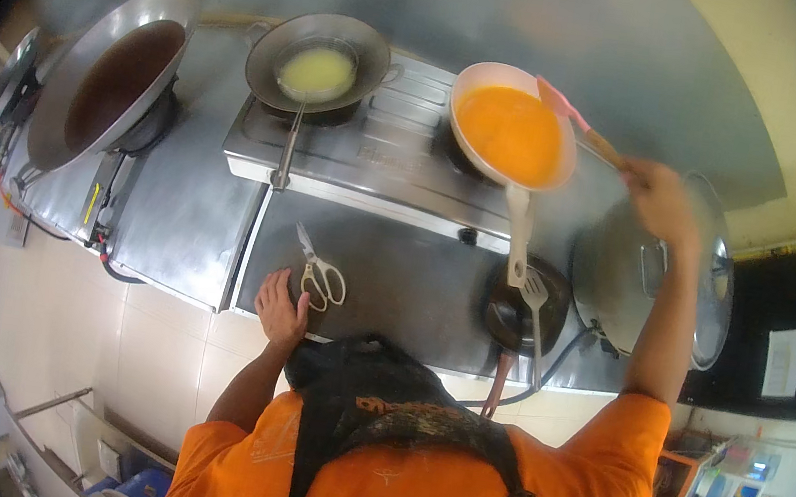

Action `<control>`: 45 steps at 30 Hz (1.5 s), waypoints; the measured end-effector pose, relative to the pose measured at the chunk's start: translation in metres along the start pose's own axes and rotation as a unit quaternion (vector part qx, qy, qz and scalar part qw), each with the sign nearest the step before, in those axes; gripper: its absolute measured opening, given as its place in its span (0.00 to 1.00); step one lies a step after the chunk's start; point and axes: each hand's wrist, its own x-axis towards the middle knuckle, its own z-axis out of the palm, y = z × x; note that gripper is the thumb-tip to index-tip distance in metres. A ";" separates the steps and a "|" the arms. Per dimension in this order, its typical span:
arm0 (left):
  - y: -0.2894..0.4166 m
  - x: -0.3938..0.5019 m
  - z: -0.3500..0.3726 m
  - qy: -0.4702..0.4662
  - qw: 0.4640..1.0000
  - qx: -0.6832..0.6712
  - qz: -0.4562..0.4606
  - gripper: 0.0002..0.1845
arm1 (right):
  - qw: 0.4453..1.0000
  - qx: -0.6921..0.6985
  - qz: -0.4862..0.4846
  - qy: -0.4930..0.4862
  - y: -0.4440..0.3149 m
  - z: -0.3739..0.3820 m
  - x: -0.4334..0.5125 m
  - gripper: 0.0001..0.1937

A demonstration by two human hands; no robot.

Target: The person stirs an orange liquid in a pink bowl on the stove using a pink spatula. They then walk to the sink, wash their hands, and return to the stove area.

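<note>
My right hand (659, 204) grips the wooden handle of a pink spatula (555, 100), whose head is at the right rim of a light-coloured frying pan (520, 223). Orange liquid (510, 131) spreads over the pan's bottom; the pan sits on the right side of a gas stove (399, 154). My left hand (282, 309) rests on the counter's front edge with nothing in it. Beside its fingertips lie kitchen scissors (322, 280) with pale handles. On the stove's left side, a wok (272, 58) holds oil and a wire strainer (290, 148).
At the left a large wok (52, 127) holds dark brown liquid. Right of the stove stands a large lidded pot (602, 275). A small dark pan (558, 292) and a slotted metal turner (536, 316) lie near the front edge, handles jutting out. A hose (556, 367) runs beside them.
</note>
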 end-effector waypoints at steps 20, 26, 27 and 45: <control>-0.079 0.021 -0.022 -0.102 0.944 -0.312 0.038 0.30 | 0.974 0.132 0.079 0.164 -0.032 0.147 -0.064 0.16; -0.082 0.022 -0.026 -0.109 0.942 -0.309 0.075 0.31 | 0.972 0.098 0.120 0.177 -0.032 0.185 -0.071 0.16; -0.082 0.021 -0.027 -0.112 0.941 -0.311 0.072 0.31 | 0.973 0.100 0.128 0.166 -0.034 0.190 -0.072 0.16; -0.086 0.021 -0.020 -0.121 0.951 -0.271 0.086 0.32 | 0.979 0.087 0.111 0.147 -0.061 0.221 -0.088 0.19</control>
